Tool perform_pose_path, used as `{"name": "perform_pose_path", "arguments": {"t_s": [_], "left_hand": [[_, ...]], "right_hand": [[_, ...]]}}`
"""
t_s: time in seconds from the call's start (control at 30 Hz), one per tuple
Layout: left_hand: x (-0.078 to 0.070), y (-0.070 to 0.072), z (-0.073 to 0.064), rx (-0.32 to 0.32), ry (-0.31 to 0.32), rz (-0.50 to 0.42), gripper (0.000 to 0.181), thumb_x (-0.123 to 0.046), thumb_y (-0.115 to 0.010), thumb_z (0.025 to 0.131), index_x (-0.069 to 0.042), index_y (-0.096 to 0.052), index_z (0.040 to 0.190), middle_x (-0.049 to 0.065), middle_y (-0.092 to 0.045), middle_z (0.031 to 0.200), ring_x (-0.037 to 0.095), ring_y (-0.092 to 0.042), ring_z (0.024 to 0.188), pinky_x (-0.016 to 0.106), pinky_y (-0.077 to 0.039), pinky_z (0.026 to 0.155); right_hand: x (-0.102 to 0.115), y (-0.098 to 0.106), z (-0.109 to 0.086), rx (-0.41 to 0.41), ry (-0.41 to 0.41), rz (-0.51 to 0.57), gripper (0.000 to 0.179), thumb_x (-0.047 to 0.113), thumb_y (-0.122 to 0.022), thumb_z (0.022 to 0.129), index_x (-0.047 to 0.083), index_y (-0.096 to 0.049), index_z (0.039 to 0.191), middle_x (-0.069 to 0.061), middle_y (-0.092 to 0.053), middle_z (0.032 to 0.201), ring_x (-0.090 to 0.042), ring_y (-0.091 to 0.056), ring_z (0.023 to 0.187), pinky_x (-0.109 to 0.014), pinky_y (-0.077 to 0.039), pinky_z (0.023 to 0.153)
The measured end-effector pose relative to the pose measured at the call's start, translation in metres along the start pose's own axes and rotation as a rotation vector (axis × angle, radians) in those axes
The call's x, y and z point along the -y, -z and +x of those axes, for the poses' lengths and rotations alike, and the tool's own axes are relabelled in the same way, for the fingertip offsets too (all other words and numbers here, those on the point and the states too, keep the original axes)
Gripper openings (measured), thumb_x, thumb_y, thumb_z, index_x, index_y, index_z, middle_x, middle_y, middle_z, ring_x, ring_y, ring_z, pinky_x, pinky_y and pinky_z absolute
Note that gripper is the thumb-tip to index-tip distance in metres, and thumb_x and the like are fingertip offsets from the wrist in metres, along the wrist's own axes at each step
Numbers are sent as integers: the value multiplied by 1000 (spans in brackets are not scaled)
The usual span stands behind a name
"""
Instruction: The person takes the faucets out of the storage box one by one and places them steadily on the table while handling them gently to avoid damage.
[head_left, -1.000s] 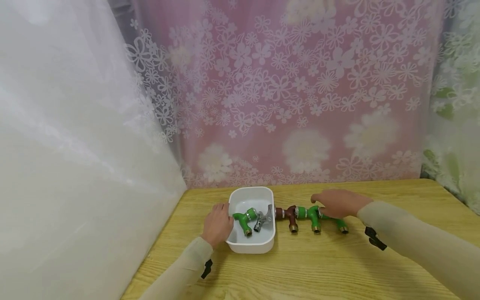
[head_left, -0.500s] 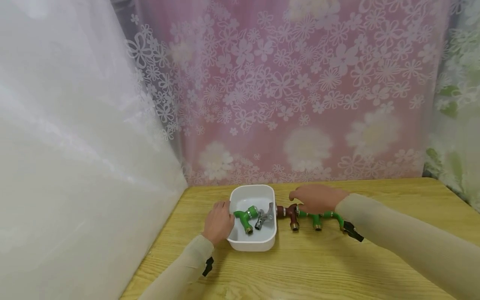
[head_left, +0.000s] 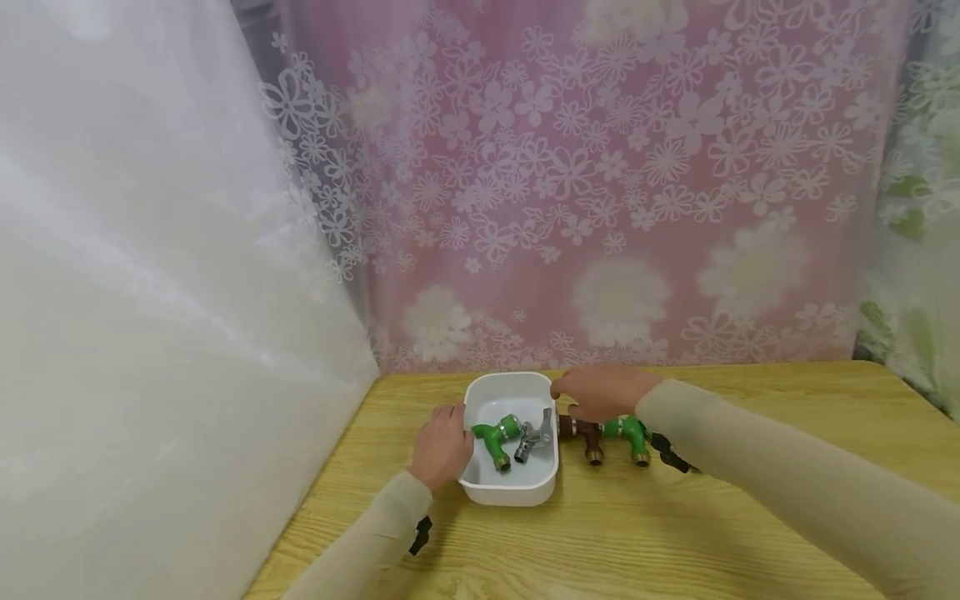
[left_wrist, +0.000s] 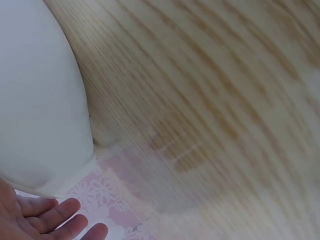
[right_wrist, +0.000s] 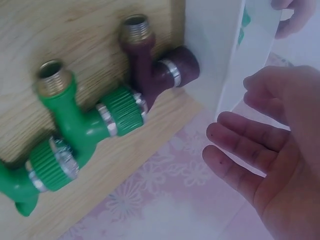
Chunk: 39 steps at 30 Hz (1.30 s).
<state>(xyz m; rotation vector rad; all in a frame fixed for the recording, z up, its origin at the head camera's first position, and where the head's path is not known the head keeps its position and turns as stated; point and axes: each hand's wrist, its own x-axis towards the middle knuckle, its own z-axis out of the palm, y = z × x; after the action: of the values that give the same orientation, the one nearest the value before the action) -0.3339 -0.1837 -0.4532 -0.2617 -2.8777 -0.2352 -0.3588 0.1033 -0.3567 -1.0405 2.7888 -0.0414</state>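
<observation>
My left hand is at the left rim of a white plastic basin, holding it there. Inside the basin lie a green tap with a brass threaded end and a silver tap. My right hand hovers by the basin's right rim, its fingers relaxed and holding nothing. Below it a brown tap lies against the basin's outer wall. A second green tap adjoins the brown one, and in the right wrist view a third green tap continues the row.
All of this stands on a wood-grain table. Behind the back edge hangs a pink flowered curtain. A white sheet slopes down along the left side. Another leafy curtain hangs at the right.
My right hand has moved left along the row of taps, from above the far green ones to the basin's right rim. My left hand stays on the left rim.
</observation>
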Motion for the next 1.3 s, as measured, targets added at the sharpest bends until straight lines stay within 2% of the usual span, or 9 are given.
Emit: {"name": "perform_pose_path", "arguments": {"t_s": [0.23,0.47,0.6,0.8,1.07,1.3], "left_hand": [[1,-2,0,-3,10,-2,49,-23,-56,101,-2,-49,145,16,-57,138,31,-53,131,48,-51,102],[3,-1,-1,-34,-34,-9,47,-21,-57,100,1,-51,142,17,-59,133,32,-55,127,48,-52,100],[3,0,-4,-14,-14,-12,48,-21,-57,100,1,-50,143,16,-59,134,31,-54,128,48,-51,101],[1,1,-2,-15,-6,-22,48,-22,-56,100,0,-50,143,16,-58,135,31,-54,129,48,-51,102],[1,0,-2,-19,-5,-16,48,-22,-56,100,-1,-52,143,15,-60,133,30,-55,126,47,-53,98],[2,-1,-1,-32,-16,-3,46,-22,-55,100,-1,-52,142,14,-60,131,29,-57,124,45,-53,98]], "right_hand": [[11,0,22,11,29,18,36,22,-63,99,15,-61,135,-8,-62,133,-23,-64,114,-43,-54,90],[22,0,44,5,33,-14,39,24,-66,97,19,-62,135,-2,-65,131,-19,-63,115,-41,-53,95],[28,-4,55,34,46,6,41,24,-66,97,19,-61,137,-3,-64,135,-18,-62,118,-40,-53,97],[32,-5,66,44,65,21,40,19,-67,97,16,-61,137,-4,-64,133,-19,-61,119,-38,-53,97],[39,-15,81,42,55,28,38,19,-71,94,19,-65,132,-2,-68,128,-16,-63,114,-37,-54,96],[43,-17,92,74,63,49,41,14,-70,94,13,-63,135,-6,-66,132,-20,-63,118,-40,-53,97]]}}
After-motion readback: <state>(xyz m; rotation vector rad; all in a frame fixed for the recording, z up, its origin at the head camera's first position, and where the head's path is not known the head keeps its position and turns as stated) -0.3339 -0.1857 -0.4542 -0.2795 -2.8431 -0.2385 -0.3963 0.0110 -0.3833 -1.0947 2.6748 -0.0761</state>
